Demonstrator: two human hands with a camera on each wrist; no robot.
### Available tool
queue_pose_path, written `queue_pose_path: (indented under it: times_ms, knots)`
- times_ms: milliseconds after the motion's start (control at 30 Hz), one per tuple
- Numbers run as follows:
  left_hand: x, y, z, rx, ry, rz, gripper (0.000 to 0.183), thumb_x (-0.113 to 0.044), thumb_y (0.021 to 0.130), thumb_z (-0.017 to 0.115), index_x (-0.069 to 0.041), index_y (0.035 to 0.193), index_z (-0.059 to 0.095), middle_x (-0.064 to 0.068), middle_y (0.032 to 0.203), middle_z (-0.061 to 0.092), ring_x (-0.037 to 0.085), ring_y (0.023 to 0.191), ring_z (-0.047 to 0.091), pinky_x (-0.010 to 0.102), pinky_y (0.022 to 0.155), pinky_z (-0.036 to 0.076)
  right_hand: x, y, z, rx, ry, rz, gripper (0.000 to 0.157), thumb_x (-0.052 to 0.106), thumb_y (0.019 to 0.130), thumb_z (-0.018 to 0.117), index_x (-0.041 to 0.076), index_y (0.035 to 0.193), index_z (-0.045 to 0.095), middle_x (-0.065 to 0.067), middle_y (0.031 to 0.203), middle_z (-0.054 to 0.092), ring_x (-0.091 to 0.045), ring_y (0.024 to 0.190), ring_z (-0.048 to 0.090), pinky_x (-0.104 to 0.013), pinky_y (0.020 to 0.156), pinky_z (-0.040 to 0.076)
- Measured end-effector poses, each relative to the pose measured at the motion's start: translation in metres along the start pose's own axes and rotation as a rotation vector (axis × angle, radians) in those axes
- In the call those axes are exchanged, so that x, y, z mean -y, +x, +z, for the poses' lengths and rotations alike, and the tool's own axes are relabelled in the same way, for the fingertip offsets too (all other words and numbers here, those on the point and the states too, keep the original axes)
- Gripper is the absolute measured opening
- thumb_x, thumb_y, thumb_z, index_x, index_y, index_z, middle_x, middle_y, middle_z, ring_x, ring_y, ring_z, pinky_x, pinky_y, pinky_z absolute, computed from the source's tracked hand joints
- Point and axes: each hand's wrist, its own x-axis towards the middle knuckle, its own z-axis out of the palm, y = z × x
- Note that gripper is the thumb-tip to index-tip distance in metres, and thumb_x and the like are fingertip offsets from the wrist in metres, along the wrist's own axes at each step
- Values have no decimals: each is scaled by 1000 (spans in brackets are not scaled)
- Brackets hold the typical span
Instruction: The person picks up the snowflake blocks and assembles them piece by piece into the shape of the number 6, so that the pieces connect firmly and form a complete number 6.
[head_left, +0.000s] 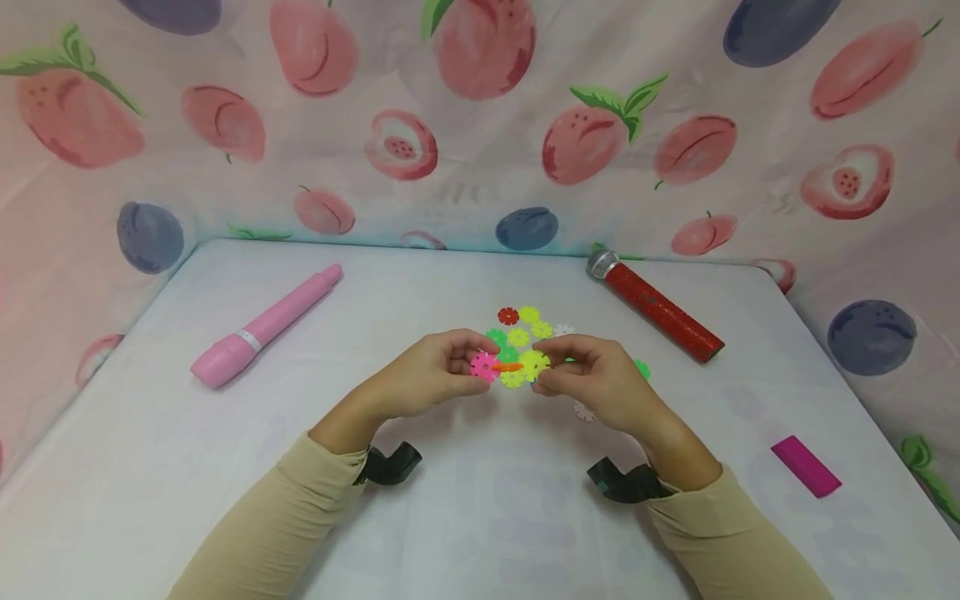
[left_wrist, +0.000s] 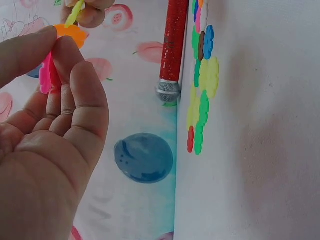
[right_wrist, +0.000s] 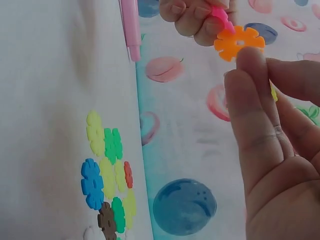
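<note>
Thumb and fingertips of my left hand [head_left: 427,377] pinch a pink snowflake disc [head_left: 483,367] with a notched rim. Opposite it, my right hand [head_left: 607,382] pinches a yellow snowflake disc [head_left: 536,366]. Between the two sits an orange snowflake disc [right_wrist: 240,44], edge-on in the head view, meeting the pink one at one side and the yellow one at the other. In the right wrist view my fingers mostly hide the yellow disc. Several loose discs, among them a blue disc [right_wrist: 92,183] and a red disc [head_left: 507,316], lie on the table beyond and beneath the hands.
A pink microphone [head_left: 262,329] lies at the left of the white table [head_left: 465,517]. Toward the right back is a glittery red microphone [head_left: 656,308]. Nearer the right edge lies a magenta rectangular piece [head_left: 806,467]. Fruit-print cloth [head_left: 465,187] hangs behind.
</note>
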Motion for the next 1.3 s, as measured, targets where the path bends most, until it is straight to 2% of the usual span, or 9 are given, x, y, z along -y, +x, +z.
queue_pose_path:
  times_ms: [233, 433, 533, 667, 733, 833, 933, 1133, 1300]
  knots:
    - [0, -1, 2, -32, 4, 4, 41, -7, 93, 68, 2, 131, 57, 10, 105, 66, 23, 93, 63, 34, 82, 54, 3, -1, 1, 12, -32, -22, 43, 3, 92, 70, -9, 133, 59, -16, 99, 72, -21, 91, 73, -27, 81, 56]
    - [1, 0, 4, -56, -10, 41, 32, -9, 96, 66, 0, 125, 59, 18, 102, 66, 38, 95, 65, 49, 87, 53, 3, -2, 3, 20, -50, -96, 43, -4, 91, 69, -12, 132, 58, -15, 92, 71, -22, 85, 74, -29, 80, 57]
    - [1, 0, 5, -66, -1, 57, 28, -10, 97, 66, -1, 123, 61, 20, 98, 67, 41, 94, 65, 53, 86, 52, 3, -3, 4, 23, -42, -127, 43, -7, 90, 68, -13, 131, 57, -16, 90, 71, -22, 83, 74, -29, 80, 57]
    - [1, 0, 5, -87, 27, 62, 26, -9, 97, 66, -1, 121, 65, 12, 94, 69, 38, 93, 66, 53, 86, 53, 2, -3, 5, 3, -38, -135, 42, -7, 90, 68, -12, 130, 59, -15, 88, 71, -20, 83, 74, -22, 69, 55]
    - [2, -1, 4, -105, 49, 62, 25, -10, 96, 67, -1, 120, 67, 8, 92, 70, 36, 91, 67, 52, 84, 53, 1, -3, 7, -4, -27, -139, 42, -7, 89, 69, -13, 130, 59, -15, 87, 71, -19, 83, 74, -21, 68, 55]
    - [1, -1, 4, -125, 69, 57, 24, -9, 96, 67, -1, 119, 68, 7, 91, 71, 34, 90, 68, 51, 84, 53, 0, -2, 9, -8, -10, -162, 42, -9, 89, 68, -15, 129, 58, -16, 85, 71, -18, 83, 74, -22, 72, 55]
    - [0, -1, 5, -128, 75, 52, 24, -10, 96, 68, -1, 118, 69, 7, 89, 71, 34, 89, 67, 50, 83, 54, 0, -2, 12, -13, 9, -185, 42, -12, 88, 67, -18, 128, 57, -19, 84, 71, -16, 82, 74, -28, 83, 56]
    - [-2, -1, 9, -124, 109, 31, 26, -12, 95, 69, -2, 119, 69, 3, 84, 68, 35, 88, 66, 46, 76, 53, -2, -2, 13, -33, 11, -199, 42, -13, 88, 66, -18, 128, 56, -21, 85, 72, -15, 81, 74, -28, 83, 56]
    - [-5, -3, 9, -116, 120, 39, 28, -13, 97, 68, -4, 123, 67, 7, 89, 68, 35, 89, 63, 38, 74, 52, -2, -1, 12, -27, 33, -174, 41, -13, 89, 66, -17, 128, 57, -21, 85, 71, -16, 82, 74, -29, 82, 56]
